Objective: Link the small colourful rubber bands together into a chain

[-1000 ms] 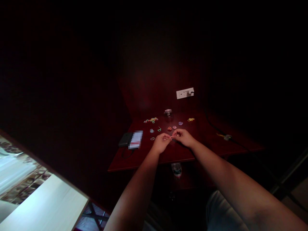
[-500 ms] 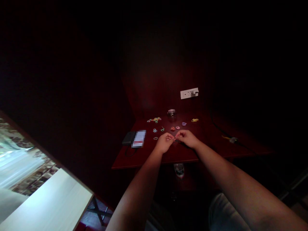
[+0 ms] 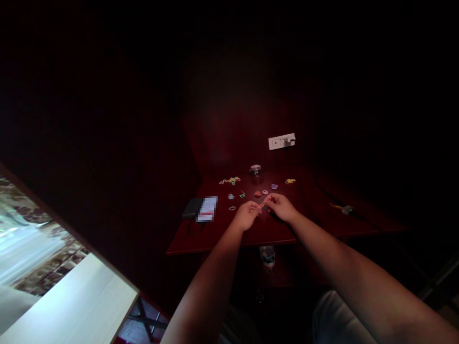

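Note:
Over the dark red table, my left hand (image 3: 247, 216) and my right hand (image 3: 282, 207) meet fingertip to fingertip, both closed in a pinch. A small orange elastic hair tie (image 3: 262, 204) is drawn out between them. Just beyond my fingers lie an orange bunch of hair ties (image 3: 257, 194), a pink bunch (image 3: 265, 192) and a purple bunch (image 3: 274, 187). Left of these are green hair ties (image 3: 242, 195), light blue ones (image 3: 231, 196) and a pale one (image 3: 232, 208). Yellow hair ties (image 3: 290, 181) rest at the far right.
A mixed heap of coloured hair ties (image 3: 230, 181) lies at the back left, beside a clear lidded jar (image 3: 256, 173). A phone with a blurred screen (image 3: 207, 209) and a black case (image 3: 191, 208) sit left. A cable (image 3: 347, 209) crosses the right. Below is a bottle (image 3: 267, 256).
My fingertips have parted slightly, and the orange hair tie between them shows more plainly. The whole view has shifted a little; the things on the table stay put.

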Available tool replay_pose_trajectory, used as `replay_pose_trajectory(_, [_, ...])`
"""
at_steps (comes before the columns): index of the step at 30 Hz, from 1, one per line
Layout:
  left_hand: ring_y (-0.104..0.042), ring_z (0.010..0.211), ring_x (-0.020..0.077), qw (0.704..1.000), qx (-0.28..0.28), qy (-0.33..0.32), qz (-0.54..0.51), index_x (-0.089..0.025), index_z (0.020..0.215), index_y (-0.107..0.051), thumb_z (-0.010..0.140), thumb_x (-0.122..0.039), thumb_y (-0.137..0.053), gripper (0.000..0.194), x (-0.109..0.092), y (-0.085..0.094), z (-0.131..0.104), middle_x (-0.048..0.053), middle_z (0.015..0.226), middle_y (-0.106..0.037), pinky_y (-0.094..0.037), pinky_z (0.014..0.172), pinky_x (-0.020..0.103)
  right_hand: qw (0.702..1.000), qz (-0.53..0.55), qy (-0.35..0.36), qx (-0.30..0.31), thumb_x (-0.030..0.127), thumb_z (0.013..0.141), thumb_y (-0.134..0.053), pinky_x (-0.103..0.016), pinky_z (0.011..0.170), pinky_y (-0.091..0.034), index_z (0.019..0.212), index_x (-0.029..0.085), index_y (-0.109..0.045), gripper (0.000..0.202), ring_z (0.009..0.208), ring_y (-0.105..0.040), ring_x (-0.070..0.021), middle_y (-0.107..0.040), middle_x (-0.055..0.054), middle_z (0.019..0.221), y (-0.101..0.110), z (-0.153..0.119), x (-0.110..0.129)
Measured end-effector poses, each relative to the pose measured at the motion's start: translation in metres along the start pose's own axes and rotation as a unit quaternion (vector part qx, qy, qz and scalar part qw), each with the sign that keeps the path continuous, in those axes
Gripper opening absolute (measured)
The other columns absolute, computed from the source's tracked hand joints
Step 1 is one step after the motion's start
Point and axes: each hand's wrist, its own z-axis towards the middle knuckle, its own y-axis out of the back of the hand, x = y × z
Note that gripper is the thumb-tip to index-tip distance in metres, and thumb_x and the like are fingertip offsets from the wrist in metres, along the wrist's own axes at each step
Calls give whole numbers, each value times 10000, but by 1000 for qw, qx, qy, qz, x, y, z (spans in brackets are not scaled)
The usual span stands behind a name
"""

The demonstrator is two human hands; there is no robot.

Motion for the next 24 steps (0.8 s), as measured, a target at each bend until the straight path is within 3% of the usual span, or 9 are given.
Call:
replay_pose_trajectory(5, [-530, 611, 99, 1000, -2, 6, -8, -130, 760, -557, 746, -238, -519, 116, -1, -1, 0, 30, 694, -614, -398, 599, 216, 999, -8, 18, 40, 341, 692, -566, -196, 441, -314, 687, 134, -544, 208, 456, -434, -81, -516, 17, 517, 1, 1, -3])
replay_pose_trajectory(11, [-523, 613, 99, 1000, 8, 1, 12, -130, 767, -550, 757, -251, -505, 129, -1, 0, 0, 30, 701, -608, -393, 600, 216, 1000, 4, 8, -22, 334, 705, -546, -197, 435, -314, 714, 139, -543, 196, 434, -429, -81, -505, 29, 496, 1, 2, -3])
replay_pose_trajectory(16, [-521, 627, 94, 999, 6, -2, 31, -131, 772, -539, 774, -245, -479, 130, 0, 0, -1, 24, 704, -602, -390, 606, 206, 999, -7, 7, 30, 328, 683, -566, -201, 457, -338, 690, 132, -565, 196, 458, -460, -86, -548, 10, 530, 1, 1, -4])
replay_pose_trajectory(21, [-528, 635, 97, 999, 5, 11, 44, -131, 783, -541, 772, -243, -481, 127, -2, 0, -1, 26, 713, -608, -395, 616, 209, 1000, 13, 0, -26, 338, 687, -561, -200, 426, -315, 704, 139, -563, 200, 428, -442, -86, -515, 27, 490, 1, 3, -6])
replay_pose_trajectory(24, [-528, 632, 97, 999, 8, 10, 42, -131, 774, -540, 775, -262, -486, 142, -6, 0, -2, 27, 705, -606, -395, 618, 209, 1000, 13, -1, -21, 328, 684, -564, -201, 430, -323, 691, 139, -557, 189, 429, -440, -84, -513, 27, 497, 0, 3, -5])
